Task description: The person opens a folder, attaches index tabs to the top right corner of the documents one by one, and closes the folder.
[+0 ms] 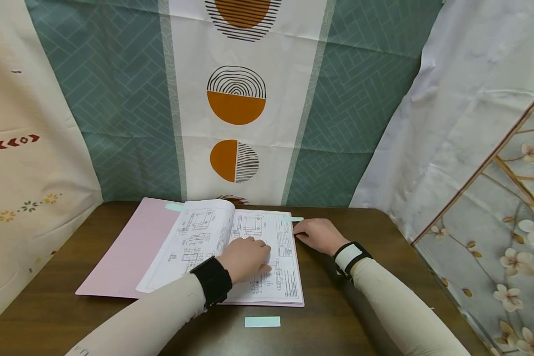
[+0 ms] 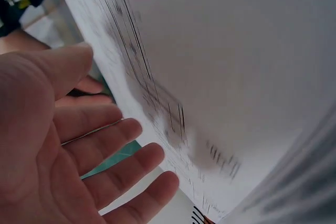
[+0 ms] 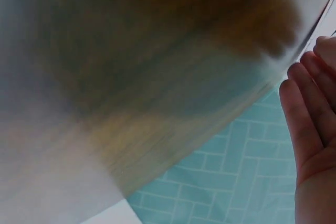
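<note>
Head camera: two hands rest on an open folder of drawings spread on a dark wooden table.

The left hand (image 1: 245,258) lies flat on the right-hand page (image 1: 267,257), fingers straight and close together, near the middle fold; the left wrist view shows its fingers (image 2: 113,150) straight and slightly spread beside a printed sheet (image 2: 220,77). The right hand (image 1: 318,235) sits at the page's outer edge, fingers loosely bent with the tips touching the paper just below a pale green tab (image 1: 292,219); the right wrist view is too blurred to show more than straight fingers (image 3: 310,108). The pink folder (image 1: 124,247) lies open at the table's (image 1: 49,306) far centre, its cover flat to the left. A pale green slip (image 1: 262,322) lies on the wood near the folder's front edge. Patterned cloths (image 1: 236,104) hang behind.
</note>
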Tool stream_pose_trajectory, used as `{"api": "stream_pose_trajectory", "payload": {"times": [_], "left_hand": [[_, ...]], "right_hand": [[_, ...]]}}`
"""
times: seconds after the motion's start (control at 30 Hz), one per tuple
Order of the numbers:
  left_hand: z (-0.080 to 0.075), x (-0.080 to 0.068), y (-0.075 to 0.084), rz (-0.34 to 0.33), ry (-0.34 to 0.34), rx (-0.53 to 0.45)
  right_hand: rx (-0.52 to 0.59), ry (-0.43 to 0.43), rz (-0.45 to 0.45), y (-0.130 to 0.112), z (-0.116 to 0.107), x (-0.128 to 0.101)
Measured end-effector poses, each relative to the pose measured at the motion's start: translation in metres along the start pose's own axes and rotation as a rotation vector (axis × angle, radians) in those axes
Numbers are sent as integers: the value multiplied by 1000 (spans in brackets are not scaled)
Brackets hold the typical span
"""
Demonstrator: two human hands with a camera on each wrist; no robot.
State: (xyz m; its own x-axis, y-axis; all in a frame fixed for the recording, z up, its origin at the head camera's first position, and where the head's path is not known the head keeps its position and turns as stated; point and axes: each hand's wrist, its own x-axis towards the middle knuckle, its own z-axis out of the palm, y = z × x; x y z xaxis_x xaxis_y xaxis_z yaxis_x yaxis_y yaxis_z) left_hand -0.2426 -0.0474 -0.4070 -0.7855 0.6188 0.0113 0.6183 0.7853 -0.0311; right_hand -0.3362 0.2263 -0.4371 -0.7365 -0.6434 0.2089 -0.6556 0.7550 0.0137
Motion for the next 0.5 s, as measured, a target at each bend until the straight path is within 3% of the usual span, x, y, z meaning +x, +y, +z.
{"api": "stream_pose_trajectory", "payload": {"times": [0.23, 0.5], "left_hand": [[7, -34, 2, 57, 23, -90], [14, -50, 5, 117, 64, -125]], "right_hand": [[35, -24, -9, -17, -3, -13], [55, -26, 1, -38, -6, -32]]}}
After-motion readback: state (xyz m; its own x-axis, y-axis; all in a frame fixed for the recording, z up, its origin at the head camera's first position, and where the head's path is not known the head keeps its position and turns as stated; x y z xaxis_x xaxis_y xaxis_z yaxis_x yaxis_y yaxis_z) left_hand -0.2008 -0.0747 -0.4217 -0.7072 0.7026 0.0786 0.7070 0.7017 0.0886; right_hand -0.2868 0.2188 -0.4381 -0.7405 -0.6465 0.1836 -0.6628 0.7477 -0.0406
